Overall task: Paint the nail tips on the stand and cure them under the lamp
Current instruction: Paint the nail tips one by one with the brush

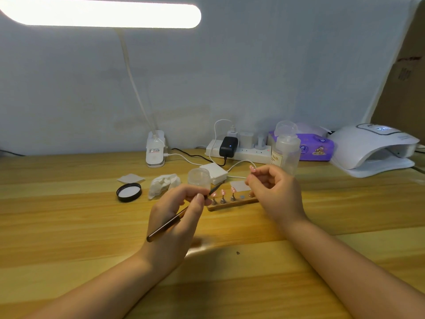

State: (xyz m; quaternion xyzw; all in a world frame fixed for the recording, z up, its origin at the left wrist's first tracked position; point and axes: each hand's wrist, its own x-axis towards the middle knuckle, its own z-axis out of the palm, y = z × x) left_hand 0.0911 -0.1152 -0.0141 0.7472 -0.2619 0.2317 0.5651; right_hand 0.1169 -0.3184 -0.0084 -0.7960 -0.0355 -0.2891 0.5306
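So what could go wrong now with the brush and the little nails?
The left hand holds the brush with its tip close to the pink nail tips on the wooden stand; a slip might smudge them or knock them over. The right hand pinches one nail tip in the air, and it could drop. The open jar stands right behind and might tip.

A long desk lamp (101, 14) in the upper left of the frame glows blown-out white, its edges lost in glare, and lights the scene evenly from above. Shadows on the wooden table (69, 226) are soft and faint — the clearest lies low at centre, beneath the hands. Straight lines bow toward the corners — wide-angle distortion. Small lettering at right is too soft to read.
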